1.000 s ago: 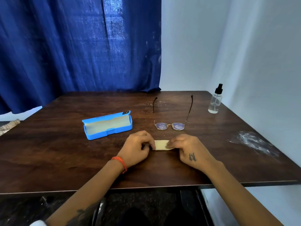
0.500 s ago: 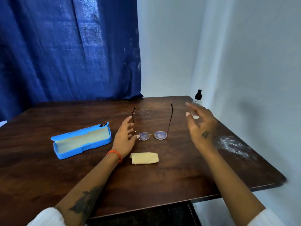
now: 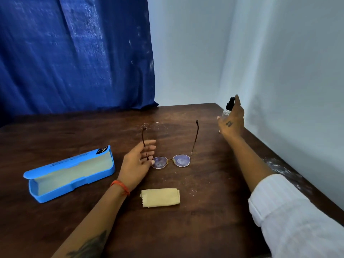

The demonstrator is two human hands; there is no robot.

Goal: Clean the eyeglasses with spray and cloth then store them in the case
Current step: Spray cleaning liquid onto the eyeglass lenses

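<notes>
Eyeglasses [image 3: 170, 161] beside open blue case [image 3: 68, 174]

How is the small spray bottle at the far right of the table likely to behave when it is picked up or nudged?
The spray bottle looks tall and narrow, so a sideways nudge would probably tip it. Its clear body seems small, so likely light. The right hand is reaching around it, and smooth walls may feel slippery.
</notes>
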